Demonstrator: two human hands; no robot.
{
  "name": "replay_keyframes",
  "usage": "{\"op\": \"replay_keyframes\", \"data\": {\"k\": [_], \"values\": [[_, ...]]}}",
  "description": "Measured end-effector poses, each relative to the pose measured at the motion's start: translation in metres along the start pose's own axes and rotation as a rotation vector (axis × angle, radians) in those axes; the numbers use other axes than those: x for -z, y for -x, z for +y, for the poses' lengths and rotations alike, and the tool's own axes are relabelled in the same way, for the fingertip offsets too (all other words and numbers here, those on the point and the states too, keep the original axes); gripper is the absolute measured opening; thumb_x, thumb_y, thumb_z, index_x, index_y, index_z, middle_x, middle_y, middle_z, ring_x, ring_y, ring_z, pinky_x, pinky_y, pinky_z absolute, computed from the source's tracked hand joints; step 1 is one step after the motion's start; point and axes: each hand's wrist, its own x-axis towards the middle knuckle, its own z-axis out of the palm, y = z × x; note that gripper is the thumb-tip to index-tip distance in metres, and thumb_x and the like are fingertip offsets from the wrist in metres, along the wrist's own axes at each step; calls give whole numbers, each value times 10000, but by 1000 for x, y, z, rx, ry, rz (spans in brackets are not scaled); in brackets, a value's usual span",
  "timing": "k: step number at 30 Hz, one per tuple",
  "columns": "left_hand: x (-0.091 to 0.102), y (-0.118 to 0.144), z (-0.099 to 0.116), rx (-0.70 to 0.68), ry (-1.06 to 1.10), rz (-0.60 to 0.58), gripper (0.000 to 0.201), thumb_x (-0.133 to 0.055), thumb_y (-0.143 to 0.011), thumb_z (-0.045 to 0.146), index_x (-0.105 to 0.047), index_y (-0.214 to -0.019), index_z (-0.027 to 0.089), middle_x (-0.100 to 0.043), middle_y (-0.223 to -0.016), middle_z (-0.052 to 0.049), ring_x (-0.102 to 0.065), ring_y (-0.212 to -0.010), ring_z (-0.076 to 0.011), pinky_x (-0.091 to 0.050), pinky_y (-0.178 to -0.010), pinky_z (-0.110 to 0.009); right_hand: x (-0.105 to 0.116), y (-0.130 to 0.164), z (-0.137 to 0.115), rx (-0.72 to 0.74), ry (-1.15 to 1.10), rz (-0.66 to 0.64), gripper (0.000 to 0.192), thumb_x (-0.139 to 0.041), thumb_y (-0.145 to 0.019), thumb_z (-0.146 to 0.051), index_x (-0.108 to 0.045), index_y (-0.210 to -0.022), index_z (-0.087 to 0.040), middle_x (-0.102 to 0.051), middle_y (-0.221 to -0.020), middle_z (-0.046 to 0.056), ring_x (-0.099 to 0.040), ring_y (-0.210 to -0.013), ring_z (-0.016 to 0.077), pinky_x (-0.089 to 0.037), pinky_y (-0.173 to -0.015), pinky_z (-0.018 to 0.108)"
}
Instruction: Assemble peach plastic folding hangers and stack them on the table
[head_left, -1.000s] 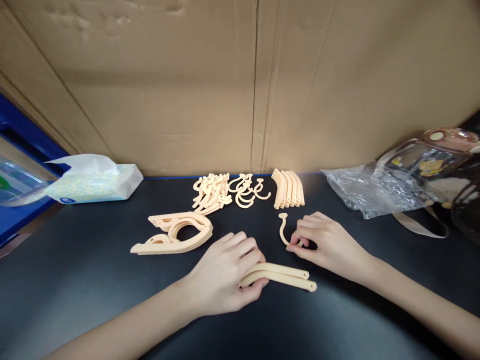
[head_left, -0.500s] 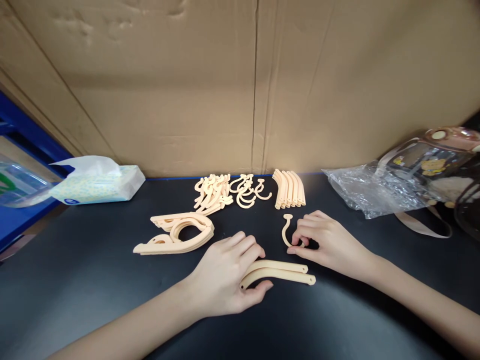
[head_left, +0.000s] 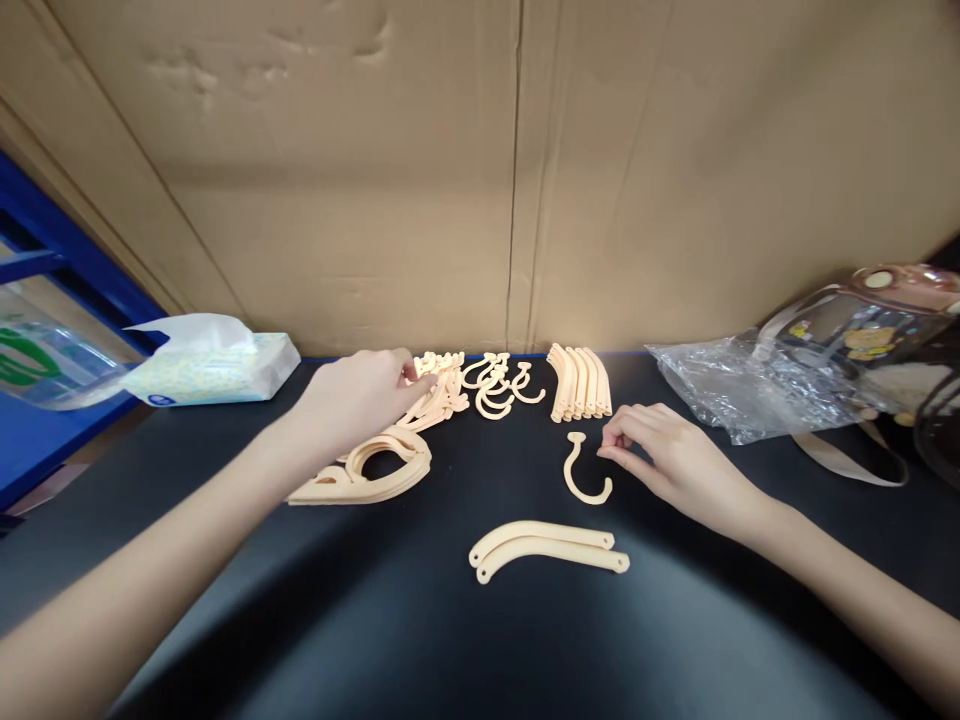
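Observation:
My left hand [head_left: 352, 400] reaches to the back of the black table [head_left: 225, 600] and its fingertips touch a heap of peach plastic pieces [head_left: 442, 390]; whether it grips one I cannot tell. My right hand [head_left: 664, 455] rests on the table with loosely curled fingers just right of a single peach hook [head_left: 583, 472], holding nothing. Two curved peach arms [head_left: 547, 548] lie together in front, free of both hands. A stack of assembled hangers [head_left: 371, 465] lies below my left wrist.
A pile of hooks [head_left: 499, 385] and a row of curved arms [head_left: 579, 380] lie along the cardboard wall [head_left: 525, 170]. A tissue pack [head_left: 214, 365] sits at the left, crumpled clear plastic [head_left: 727, 385] and a transparent bag [head_left: 870, 330] at the right.
My left hand let go of the two curved arms and moved back and left to the heap of pieces. My right hand released the single hook and drew slightly right.

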Motion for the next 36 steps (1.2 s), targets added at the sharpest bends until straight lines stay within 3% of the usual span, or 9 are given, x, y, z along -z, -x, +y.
{"op": "replay_keyframes", "data": {"k": [4,8,13,20,25,29,36], "values": [[0,-21,-12,29,-34,-187,507,-411,-760,660,-582,-687,189,-654,-758,-92,-598,-692,-275,-328,-576,-314,2,1,-2,-15,-25,-25,231,-389,-963,-332,-459,-780,-210,-539,-708,-9,-483,-642,142,-367,-650,291],[-5,-20,-6,-4,-1,-270,552,-440,-712,719,-520,-585,188,-608,-665,-75,-540,-585,-227,-275,-553,-302,4,3,-4,-2,4,-13,291,-275,-966,-237,-380,-695,-216,-490,-633,-8,-444,-576,140,-349,-585,283],[-9,-20,-1,-27,16,-295,537,-470,-717,683,-386,-515,193,-471,-535,-32,-432,-498,-174,-203,-535,-292,5,4,-4,46,-17,54,206,-320,-894,-156,-359,-702,-217,-482,-615,-16,-432,-560,129,-343,-557,261],[-9,-24,-8,36,35,-292,489,-500,-679,676,-529,-610,193,-531,-615,-48,-487,-567,-205,-243,-554,-291,4,4,-3,68,-7,30,186,-344,-888,-161,-396,-716,-211,-483,-624,-19,-429,-562,125,-337,-567,260],[-19,-32,-18,-37,167,-337,457,-534,-687,606,-383,-546,198,-318,-531,16,-273,-482,-124,-154,-532,-294,3,5,-3,53,-11,-10,200,-342,-901,-166,-415,-720,-209,-498,-629,-18,-436,-565,125,-343,-575,262],[-24,-39,-25,-78,230,-367,442,-560,-678,554,-335,-535,201,-218,-545,31,-182,-495,-112,-120,-532,-299,2,4,-4,41,-10,-33,206,-344,-909,-181,-424,-721,-208,-498,-629,-14,-438,-573,129,-346,-576,266],[-28,-44,-30,-28,239,-331,391,-617,-604,540,-469,-495,195,-256,-520,26,-201,-495,-114,-123,-535,-296,1,4,-4,41,-15,-51,216,-343,-916,-184,-425,-718,-209,-501,-628,-13,-442,-572,129,-351,-580,266]]}}
